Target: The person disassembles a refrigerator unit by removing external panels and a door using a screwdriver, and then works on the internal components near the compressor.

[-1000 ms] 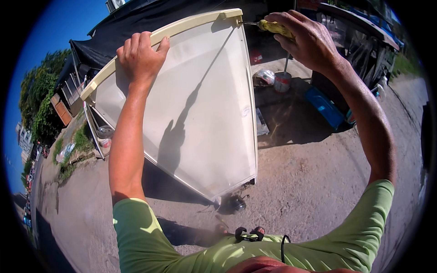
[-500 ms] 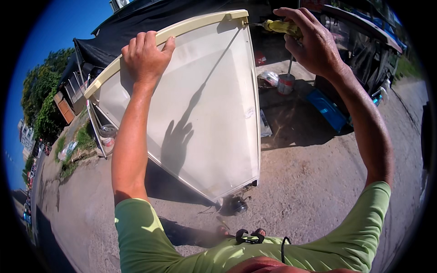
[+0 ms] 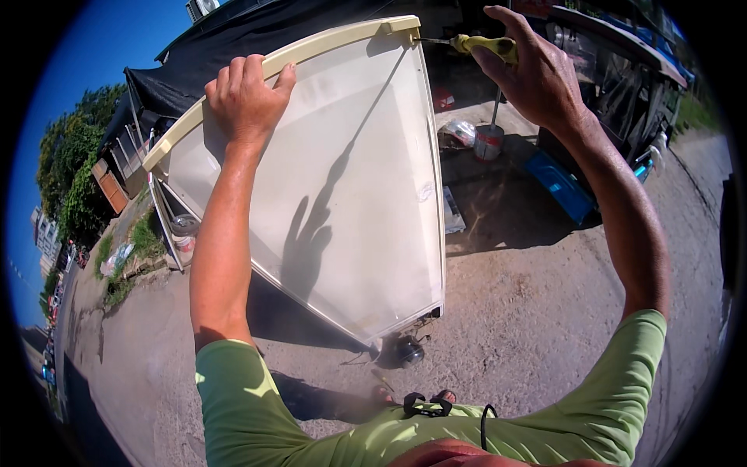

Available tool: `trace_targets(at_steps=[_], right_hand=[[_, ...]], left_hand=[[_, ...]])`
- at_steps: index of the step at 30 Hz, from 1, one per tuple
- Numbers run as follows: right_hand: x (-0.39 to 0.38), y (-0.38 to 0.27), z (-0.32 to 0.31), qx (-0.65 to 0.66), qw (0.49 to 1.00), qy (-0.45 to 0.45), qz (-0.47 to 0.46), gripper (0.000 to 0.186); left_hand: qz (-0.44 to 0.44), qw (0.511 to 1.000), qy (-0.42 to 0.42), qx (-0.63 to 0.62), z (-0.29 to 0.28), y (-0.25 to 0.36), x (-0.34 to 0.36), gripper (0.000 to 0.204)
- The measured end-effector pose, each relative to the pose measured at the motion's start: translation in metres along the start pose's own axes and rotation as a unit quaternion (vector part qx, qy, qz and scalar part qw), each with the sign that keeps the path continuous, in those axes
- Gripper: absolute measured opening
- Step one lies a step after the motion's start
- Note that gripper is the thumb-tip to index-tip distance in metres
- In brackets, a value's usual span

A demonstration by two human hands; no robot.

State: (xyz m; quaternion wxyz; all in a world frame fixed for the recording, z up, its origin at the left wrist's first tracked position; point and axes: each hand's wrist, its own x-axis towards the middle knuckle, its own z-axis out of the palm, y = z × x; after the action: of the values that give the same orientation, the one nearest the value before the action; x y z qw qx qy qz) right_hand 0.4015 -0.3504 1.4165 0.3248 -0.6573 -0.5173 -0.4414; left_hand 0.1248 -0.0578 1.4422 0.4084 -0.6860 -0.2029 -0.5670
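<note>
Grips the cream rim [image 3: 331, 48] of a large white panel [image 3: 366, 194] with left hand [image 3: 247, 101], hooking fingers over the top edge and setting thumb on the near side, so pinching the rim between them. Holds right hand [image 3: 542, 76] raised at the yellow screwdriver [image 3: 467, 43], laying thumb along the handle and spreading forefinger clear of it; cannot tell the hold of the hidden fingers. Points the shaft leftward, with the tip at the right end of the rim; cannot tell how deeply seated. Has the panel straight ahead between both bare forearms [image 3: 220, 268], with rim uppermost and lower end tapering toward the feet [image 3: 447, 396] in this wide view. Casts a shadow [image 3: 311, 233] of hand and screwdriver slantwise across the white face. Wears light green sleeves [image 3: 249, 389]. Stands on sunlit ground [image 3: 529, 311], near a round black part [image 3: 408, 352] just beside the panel's lowest corner. Has, to the right beyond the panel, a bucket [image 3: 488, 143] with a pole [image 3: 496, 109] rising from or behind it (cannot tell which), a blue tray [image 3: 559, 187] in shade and, nearer the panel, a flat grey piece [image 3: 453, 212]. Faces a black tarp [image 3: 272, 35] behind the rim, with green trees [image 3: 85, 179] far left.
</note>
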Motion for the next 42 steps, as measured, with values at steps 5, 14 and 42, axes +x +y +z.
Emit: trace_targets(at_steps=[5, 14, 42], right_hand=[[0.002, 0.004, 0.005, -0.039, 0.995, -0.005, -0.088, 0.049], [0.010, -0.038, -0.030, 0.097, 0.994, -0.037, 0.027, 0.043], [0.001, 0.003, 0.075, 0.346, 0.901, -0.045, 0.257, 0.035]], left_hand=[[0.000, 1.000, -0.001, 0.006, 0.004, -0.005, -0.009, 0.037], [0.002, 1.000, -0.010, -0.008, -0.001, -0.004, -0.009, 0.037], [-0.013, 0.998, -0.051, 0.030, 0.003, 0.000, -0.007, 0.040]])
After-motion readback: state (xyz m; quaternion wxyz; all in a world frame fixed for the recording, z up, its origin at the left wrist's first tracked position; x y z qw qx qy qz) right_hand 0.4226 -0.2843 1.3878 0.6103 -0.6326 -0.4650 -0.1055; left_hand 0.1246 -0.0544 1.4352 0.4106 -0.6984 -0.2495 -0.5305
